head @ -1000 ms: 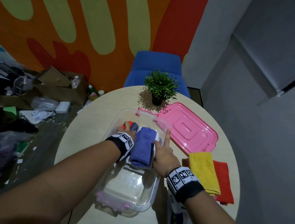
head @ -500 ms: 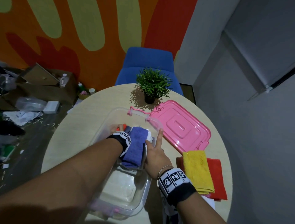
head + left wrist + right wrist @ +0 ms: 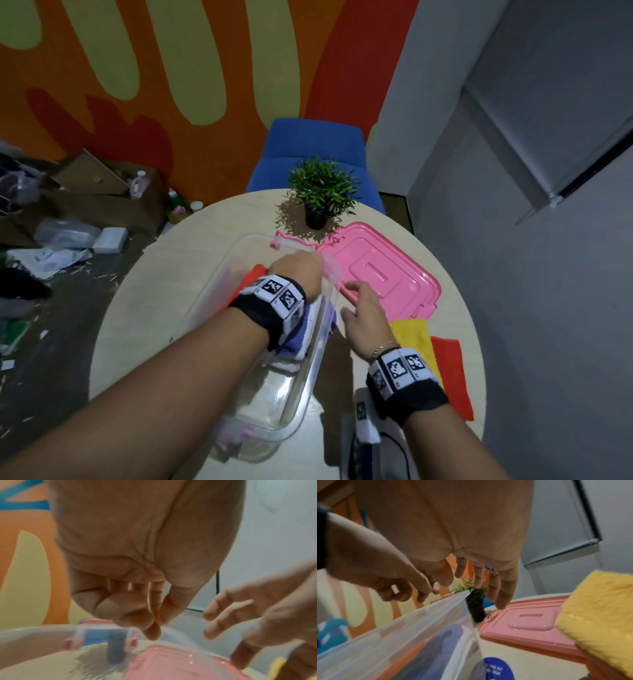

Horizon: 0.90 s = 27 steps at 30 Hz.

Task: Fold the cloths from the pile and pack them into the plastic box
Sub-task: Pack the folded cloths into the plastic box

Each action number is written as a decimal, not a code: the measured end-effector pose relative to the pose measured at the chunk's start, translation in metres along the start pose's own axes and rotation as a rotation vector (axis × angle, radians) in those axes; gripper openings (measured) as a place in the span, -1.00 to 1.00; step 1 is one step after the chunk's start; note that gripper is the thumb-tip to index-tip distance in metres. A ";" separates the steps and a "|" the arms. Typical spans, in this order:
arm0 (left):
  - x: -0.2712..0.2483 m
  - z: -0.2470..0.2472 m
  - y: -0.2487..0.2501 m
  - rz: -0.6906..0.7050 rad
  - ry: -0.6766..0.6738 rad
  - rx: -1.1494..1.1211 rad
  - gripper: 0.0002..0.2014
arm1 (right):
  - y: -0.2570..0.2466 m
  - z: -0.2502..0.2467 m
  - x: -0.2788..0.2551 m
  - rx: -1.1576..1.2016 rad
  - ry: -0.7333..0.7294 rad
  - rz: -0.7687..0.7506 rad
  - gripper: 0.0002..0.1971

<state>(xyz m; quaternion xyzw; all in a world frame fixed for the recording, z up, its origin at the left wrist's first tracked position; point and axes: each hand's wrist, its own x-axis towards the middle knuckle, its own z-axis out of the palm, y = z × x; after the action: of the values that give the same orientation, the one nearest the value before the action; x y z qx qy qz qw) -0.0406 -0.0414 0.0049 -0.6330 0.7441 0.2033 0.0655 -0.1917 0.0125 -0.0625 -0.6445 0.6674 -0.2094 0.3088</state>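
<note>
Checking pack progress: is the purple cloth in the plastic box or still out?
In. The purple cloth lies folded inside the clear plastic box, under the left wrist, beside a red cloth.

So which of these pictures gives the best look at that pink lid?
The head view: it shows the whole pink lid lying flat on the table, right of the clear box. The right wrist view shows only part of it, behind the yellow cloth. The left wrist view shows a blurred pink patch at the bottom.
</note>
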 end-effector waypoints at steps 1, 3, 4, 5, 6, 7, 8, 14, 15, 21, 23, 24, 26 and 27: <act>-0.008 0.002 0.014 0.028 0.008 -0.031 -0.74 | 0.008 -0.012 -0.001 0.017 0.061 0.024 -0.64; -0.025 0.010 0.043 0.089 0.015 -0.088 -0.86 | 0.025 -0.038 -0.006 0.032 0.161 0.103 -0.75; -0.030 0.014 0.058 0.128 0.015 -0.107 -0.90 | 0.034 -0.051 -0.009 0.032 0.185 0.155 -0.79; -0.035 0.019 0.073 0.173 0.012 -0.114 -0.90 | 0.045 -0.063 -0.013 0.025 0.199 0.203 -0.81; -0.040 0.025 0.087 0.215 0.007 -0.107 -0.88 | 0.056 -0.075 -0.017 0.016 0.211 0.243 -0.82; -0.044 0.032 0.100 0.249 -0.004 -0.096 -0.83 | 0.067 -0.085 -0.021 0.010 0.224 0.280 -0.83; -0.046 0.040 0.111 0.276 -0.020 -0.086 -0.78 | 0.079 -0.094 -0.026 0.003 0.240 0.320 -0.85; -0.045 0.098 0.153 0.401 -0.138 0.009 -0.60 | 0.160 -0.118 -0.049 -0.075 0.344 0.554 -0.84; -0.043 0.107 0.156 0.423 -0.166 0.023 -0.58 | 0.175 -0.118 -0.052 -0.086 0.342 0.591 -0.77; -0.025 0.150 0.165 0.482 -0.424 0.208 -0.43 | 0.231 -0.093 -0.058 -0.082 0.158 0.690 -0.38; -0.020 0.157 0.166 0.464 -0.496 0.227 -0.39 | 0.239 -0.079 -0.055 -0.029 0.052 0.701 -0.32; -0.018 0.159 0.167 0.455 -0.509 0.222 -0.38 | 0.243 -0.072 -0.053 -0.019 0.012 0.693 -0.28; -0.016 0.162 0.168 0.448 -0.520 0.200 -0.38 | 0.244 -0.063 -0.050 -0.067 -0.034 0.688 -0.25; -0.014 0.164 0.167 0.447 -0.523 0.188 -0.38 | 0.243 -0.060 -0.048 -0.104 -0.042 0.691 -0.26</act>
<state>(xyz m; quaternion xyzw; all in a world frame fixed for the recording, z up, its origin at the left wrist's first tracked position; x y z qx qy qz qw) -0.2263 0.0544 -0.1022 -0.3723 0.8377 0.2984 0.2656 -0.4111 0.0728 -0.1774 -0.3995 0.8495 -0.0450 0.3418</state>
